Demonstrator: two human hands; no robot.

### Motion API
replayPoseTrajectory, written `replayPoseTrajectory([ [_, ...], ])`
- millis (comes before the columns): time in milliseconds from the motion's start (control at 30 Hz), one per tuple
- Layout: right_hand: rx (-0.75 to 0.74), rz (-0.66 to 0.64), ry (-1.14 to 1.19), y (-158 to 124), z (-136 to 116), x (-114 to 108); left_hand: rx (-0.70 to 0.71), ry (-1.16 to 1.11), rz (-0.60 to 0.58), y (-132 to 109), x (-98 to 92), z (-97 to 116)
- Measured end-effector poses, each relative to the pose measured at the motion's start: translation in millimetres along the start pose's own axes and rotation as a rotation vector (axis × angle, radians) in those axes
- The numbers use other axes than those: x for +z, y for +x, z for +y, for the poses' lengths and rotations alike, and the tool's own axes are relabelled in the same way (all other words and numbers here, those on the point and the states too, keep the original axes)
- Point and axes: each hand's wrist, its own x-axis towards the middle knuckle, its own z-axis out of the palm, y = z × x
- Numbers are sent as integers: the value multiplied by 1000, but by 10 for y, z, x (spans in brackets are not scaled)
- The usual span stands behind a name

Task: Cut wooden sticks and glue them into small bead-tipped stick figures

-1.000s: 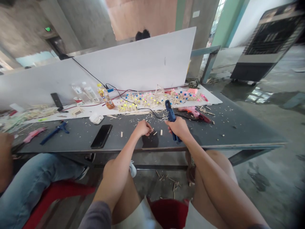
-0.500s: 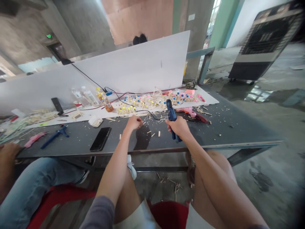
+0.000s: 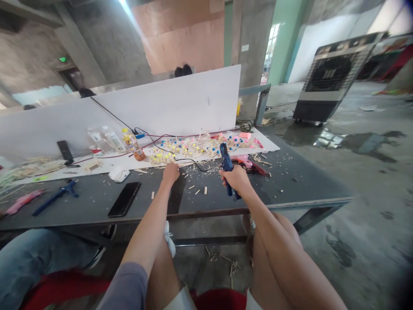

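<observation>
My right hand is closed around the handles of a dark blue plier-like tool, held upright above the table, its head pointing up and away from me. My left hand reaches over the table with curled fingers, close to the near edge of a cluster of small wooden sticks with yellow balls. Its fingertips face away from me, so whatever they pinch, if anything, is hidden. Short wood offcuts lie between my hands. Just beyond the tool is a pink glue gun.
Stick pieces with blue, pink and yellow balls cover the white board at the back. A phone, white case, drink bottle and another blue tool are leftward. A black cable crosses the middle.
My left hand has moved farther forward toward the yellow-balled sticks. My right hand still holds the blue tool in much the same place. The view has shifted slightly right.
</observation>
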Motion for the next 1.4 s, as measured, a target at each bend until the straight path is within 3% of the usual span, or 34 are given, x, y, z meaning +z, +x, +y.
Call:
replayPoseTrajectory([
  [233, -9, -22, 16, -21, -20, -34, -23, -26, -15, 0, -31, 79],
  [367, 1, -26, 23, -19, -30, -50, -54, -149, -47, -21, -117, 72],
  [567, -161, 184, -338, 27, -66, -39, 28, -520, -158, -214, -271, 181],
  [633, -231, 200, -401, 26, -87, 0, 47, -841, -200, -337, -312, 273],
  [767, -401, 118, -447, -39, -166, 132, 94, -1049, -354, -576, -428, 438],
  [867, -489, 33, -505, -99, -228, 249, 118, -1122, -375, -695, -522, 503],
  [1000, -457, -37, -545, -107, -243, 366, 66, -1308, -314, -784, -579, 548],
  [1100, -355, -35, -438, -71, -215, 407, 53, -1390, -267, -822, -589, 564],
  [1233, -140, -152, -89, -46, -185, 419, 86, -1251, -187, -819, -570, 517],
  [1333, -72, -190, 71, -55, -189, 416, 79, -861, -81, -795, -512, 443],
  [1400, -40, -216, 151, -70, -199, 410, 150, -552, -38, -790, -450, 410],
])
